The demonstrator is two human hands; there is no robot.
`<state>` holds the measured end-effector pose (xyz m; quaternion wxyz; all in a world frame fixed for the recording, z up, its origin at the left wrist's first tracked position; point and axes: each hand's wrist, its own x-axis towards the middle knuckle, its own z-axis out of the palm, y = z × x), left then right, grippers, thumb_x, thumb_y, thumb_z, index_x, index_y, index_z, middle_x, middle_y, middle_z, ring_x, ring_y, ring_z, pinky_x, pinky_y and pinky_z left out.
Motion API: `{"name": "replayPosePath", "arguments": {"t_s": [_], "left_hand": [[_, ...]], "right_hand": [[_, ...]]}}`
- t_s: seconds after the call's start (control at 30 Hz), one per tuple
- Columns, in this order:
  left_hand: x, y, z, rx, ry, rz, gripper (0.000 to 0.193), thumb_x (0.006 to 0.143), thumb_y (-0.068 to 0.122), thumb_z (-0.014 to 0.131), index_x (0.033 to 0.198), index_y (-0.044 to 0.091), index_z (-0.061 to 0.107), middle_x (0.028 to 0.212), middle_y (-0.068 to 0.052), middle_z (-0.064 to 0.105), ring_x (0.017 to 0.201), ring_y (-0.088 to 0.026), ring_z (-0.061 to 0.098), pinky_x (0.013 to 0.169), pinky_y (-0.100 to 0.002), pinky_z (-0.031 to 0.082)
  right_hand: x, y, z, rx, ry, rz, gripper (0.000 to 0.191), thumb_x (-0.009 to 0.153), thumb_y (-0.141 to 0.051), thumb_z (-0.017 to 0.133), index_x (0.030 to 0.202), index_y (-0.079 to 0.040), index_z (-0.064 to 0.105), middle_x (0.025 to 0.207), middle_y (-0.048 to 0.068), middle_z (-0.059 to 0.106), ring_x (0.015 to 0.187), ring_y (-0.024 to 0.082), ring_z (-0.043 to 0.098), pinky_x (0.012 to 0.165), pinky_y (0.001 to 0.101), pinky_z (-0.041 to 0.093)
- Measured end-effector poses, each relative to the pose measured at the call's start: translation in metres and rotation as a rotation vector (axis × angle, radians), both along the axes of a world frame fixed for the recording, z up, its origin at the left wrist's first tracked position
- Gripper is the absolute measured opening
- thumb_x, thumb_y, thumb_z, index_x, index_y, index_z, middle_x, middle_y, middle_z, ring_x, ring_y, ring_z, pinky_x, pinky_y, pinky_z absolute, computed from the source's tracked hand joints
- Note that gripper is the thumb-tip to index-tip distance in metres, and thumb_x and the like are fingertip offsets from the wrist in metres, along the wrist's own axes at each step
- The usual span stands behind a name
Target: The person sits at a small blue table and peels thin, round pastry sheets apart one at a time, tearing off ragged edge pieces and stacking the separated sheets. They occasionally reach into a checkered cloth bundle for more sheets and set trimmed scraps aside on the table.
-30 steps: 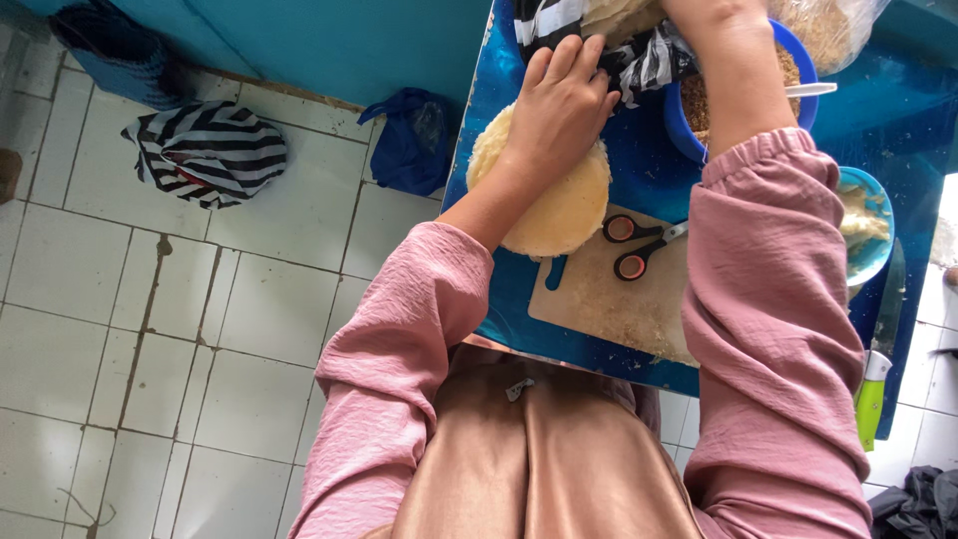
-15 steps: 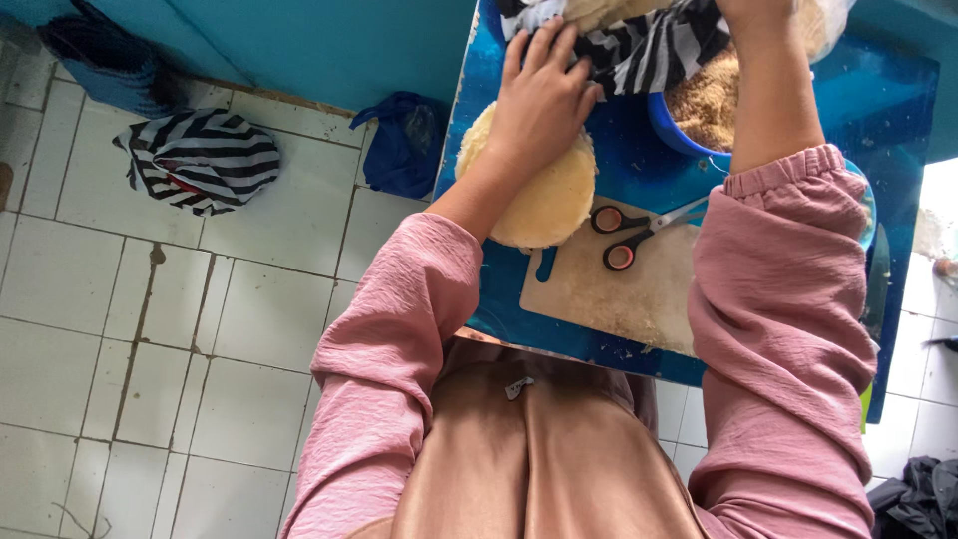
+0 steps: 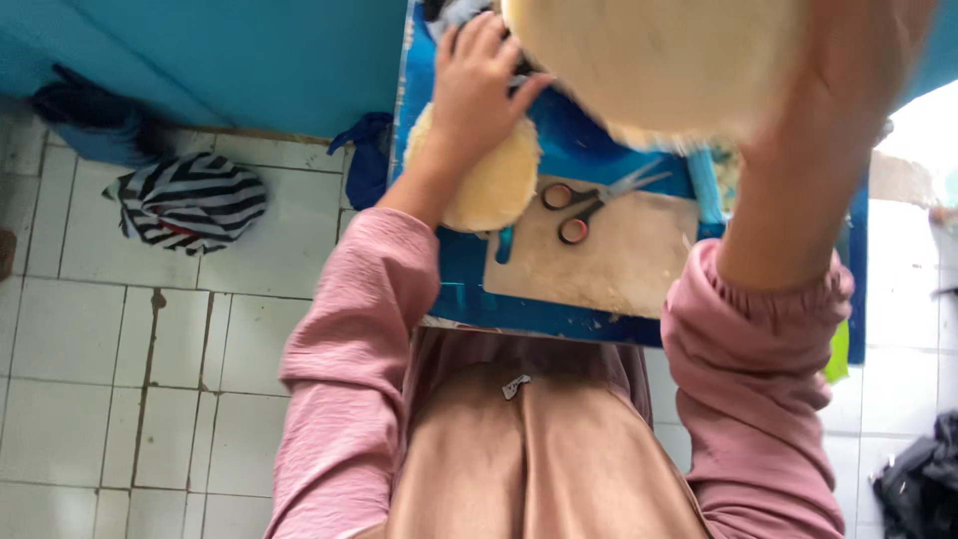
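Note:
My left hand [image 3: 479, 85] lies flat, fingers spread, on a pale yellow round flat sheet [image 3: 489, 185] at the left end of a blue table [image 3: 469, 284]. My right hand [image 3: 848, 80] is raised close to the camera and holds up a second pale round sheet [image 3: 659, 60], blurred and filling the top of the view. Below it, scissors with red and black handles [image 3: 584, 205] lie on a worn wooden cutting board [image 3: 619, 260].
A striped black-and-white cloth bundle [image 3: 190, 200] lies on the white tiled floor at the left. A blue cloth [image 3: 364, 160] hangs by the table's left edge beside the blue wall. A dark bundle [image 3: 923, 479] sits at the lower right.
My right hand has lifted a pale round sheet up toward the camera, hiding the bowl and striped cloth at the back. The left hand stays pressed on the sheet on the table.

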<state>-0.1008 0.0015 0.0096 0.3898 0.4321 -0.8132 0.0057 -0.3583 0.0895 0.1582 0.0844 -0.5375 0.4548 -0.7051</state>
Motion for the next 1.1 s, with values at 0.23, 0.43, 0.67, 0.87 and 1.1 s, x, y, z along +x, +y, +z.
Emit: {"name": "replayPosePath", "arguments": {"t_s": [0.23, 0.43, 0.67, 0.87, 1.1], "left_hand": [[0.013, 0.053, 0.047, -0.146, 0.151, -0.071, 0.043, 0.102, 0.008, 0.075, 0.141, 0.009, 0.057, 0.14, -0.011, 0.06, 0.129, -0.034, 0.057, 0.111, -0.046, 0.044], [-0.052, 0.208, 0.051, 0.388, 0.381, -0.472, 0.057, 0.103, 0.014, 0.072, 0.153, 0.005, 0.046, 0.155, -0.021, 0.051, 0.147, -0.037, 0.051, 0.123, -0.042, 0.043], [-0.097, 0.247, 0.034, 0.658, 0.797, -0.507, 0.07, 0.107, 0.014, 0.063, 0.164, 0.0, 0.025, 0.168, -0.023, 0.035, 0.156, -0.033, 0.04, 0.126, -0.037, 0.037], [-0.093, 0.246, 0.026, 0.746, 0.881, -0.447, 0.061, 0.107, 0.013, 0.062, 0.159, -0.004, 0.034, 0.151, -0.023, 0.054, 0.136, -0.028, 0.059, 0.111, -0.032, 0.052], [-0.084, 0.242, 0.025, 0.562, 0.617, -0.192, 0.035, 0.113, 0.014, 0.053, 0.145, -0.001, 0.055, 0.107, -0.018, 0.07, 0.093, -0.019, 0.069, 0.083, -0.031, 0.057]], "right_hand": [[-0.035, 0.165, -0.027, 0.258, 0.441, -0.233, 0.015, 0.108, -0.007, 0.073, 0.122, -0.004, 0.069, 0.117, 0.012, 0.063, 0.104, 0.02, 0.061, 0.091, 0.0334, 0.049], [0.003, 0.176, -0.095, 0.501, 0.264, -0.131, 0.027, 0.103, -0.023, 0.08, 0.099, 0.0, 0.067, 0.083, 0.003, 0.062, 0.074, 0.011, 0.058, 0.068, 0.0289, 0.047], [0.015, 0.193, -0.111, 0.462, -0.242, 0.367, 0.03, 0.104, -0.017, 0.068, 0.122, 0.008, 0.067, 0.125, 0.009, 0.067, 0.106, 0.011, 0.064, 0.089, 0.0229, 0.053], [0.019, 0.192, -0.123, 0.44, -0.279, 0.378, 0.024, 0.105, -0.012, 0.066, 0.118, 0.009, 0.07, 0.128, 0.009, 0.065, 0.108, 0.01, 0.063, 0.091, 0.0214, 0.051], [0.016, 0.189, -0.131, 0.409, -0.371, 0.357, 0.024, 0.108, -0.013, 0.067, 0.113, 0.009, 0.072, 0.123, 0.009, 0.065, 0.106, 0.01, 0.058, 0.09, 0.0214, 0.047]]}}
